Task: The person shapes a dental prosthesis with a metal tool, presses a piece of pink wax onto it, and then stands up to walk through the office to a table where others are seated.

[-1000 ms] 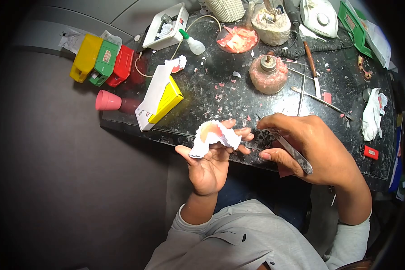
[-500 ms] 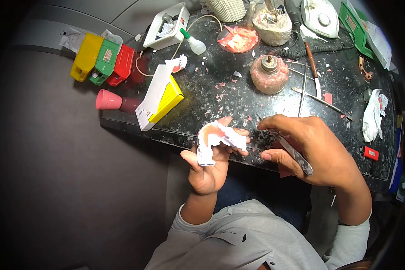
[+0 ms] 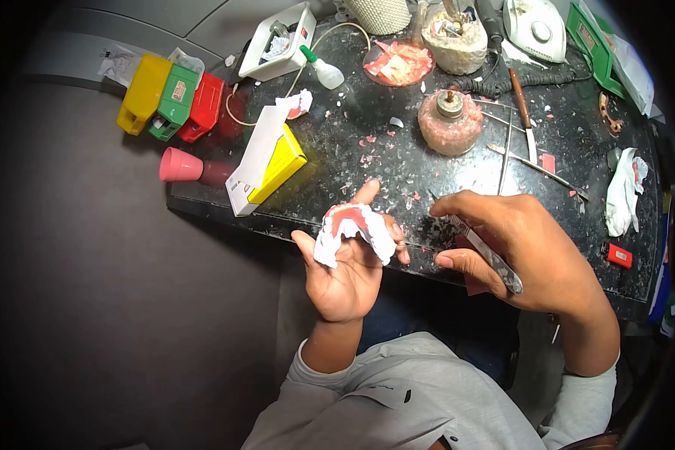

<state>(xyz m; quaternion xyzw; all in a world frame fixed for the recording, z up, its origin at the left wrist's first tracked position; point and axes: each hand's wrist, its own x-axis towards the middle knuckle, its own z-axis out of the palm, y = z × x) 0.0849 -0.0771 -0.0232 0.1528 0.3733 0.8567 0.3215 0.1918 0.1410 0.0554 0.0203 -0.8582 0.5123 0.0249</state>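
A white, arch-shaped dental model (image 3: 380,241) with red-pink wax on its inner curve rests on the upturned palm and fingers of my left hand (image 3: 345,285), just off the front edge of the black worktop. My right hand (image 3: 532,240) is at the front edge, holding a metal knife-like tool (image 3: 491,259) with a ridged handle. The tool lies between its thumb and fingers, and its tip is hard to make out. A piece of pink sheet (image 3: 474,284) shows beneath my right thumb.
On the black worktop (image 3: 337,165) stand a pink-coated burner (image 3: 450,124), a dish of pink wax pieces (image 3: 399,64), a yellow-white box (image 3: 274,169), a dropper bottle (image 3: 327,75) and a red-handled knife (image 3: 523,112). A red lighter (image 3: 619,256) lies right; a pink cup (image 3: 181,165) is left.
My left hand has turned the dental model, so its arch now opens downward, and the model sits slightly further left. My right hand and its tool have hardly moved.
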